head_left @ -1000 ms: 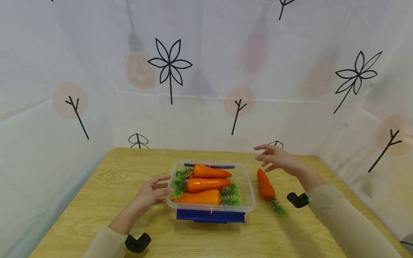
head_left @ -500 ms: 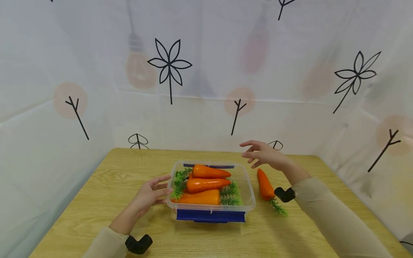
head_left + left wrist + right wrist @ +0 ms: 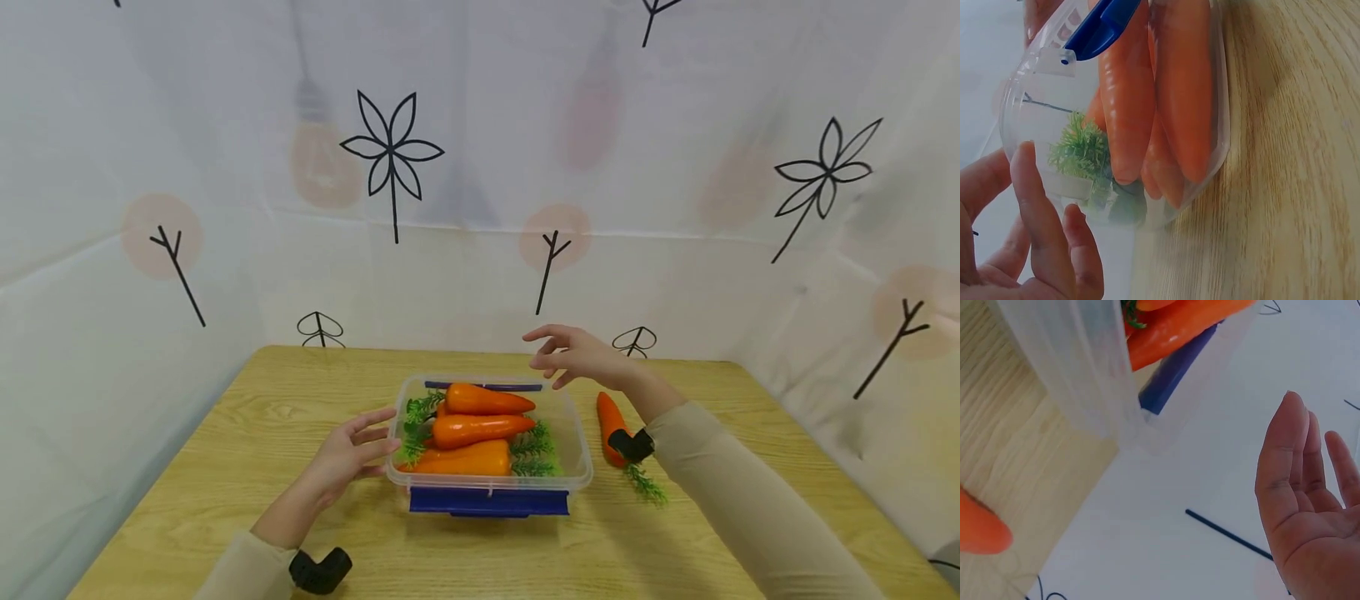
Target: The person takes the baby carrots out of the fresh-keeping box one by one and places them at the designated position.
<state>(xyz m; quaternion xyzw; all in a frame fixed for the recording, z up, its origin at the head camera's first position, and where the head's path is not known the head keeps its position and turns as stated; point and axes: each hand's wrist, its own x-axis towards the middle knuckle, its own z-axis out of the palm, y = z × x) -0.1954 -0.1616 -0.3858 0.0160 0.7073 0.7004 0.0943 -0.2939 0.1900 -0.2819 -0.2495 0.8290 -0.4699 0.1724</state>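
A clear plastic food container [image 3: 577,450] with blue side clips sits mid-table, holding several orange carrots [image 3: 483,430] with green leafy tops. My left hand [image 3: 347,457] rests its relaxed fingertips against the container's left end; in the left wrist view those fingers [image 3: 1041,219] lie along the see-through wall. Above the container's back right corner, my right hand [image 3: 581,358] hovers with loosely bent fingers and nothing in them. One loose carrot [image 3: 610,417] lies on the table right of the container, partly covered in the head view by the right wrist's black camera mount [image 3: 632,446].
The wooden table [image 3: 285,392] extends around the container. Behind it hangs a white cloth [image 3: 465,275] printed with plants and pale circles. A long blue clip [image 3: 489,501] runs along the container's front, and another blue clip [image 3: 525,387] along its back.
My right hand has moved left, from above the loose carrot to over the container's back right corner. The left hand, the container and the carrots have stayed where they were.
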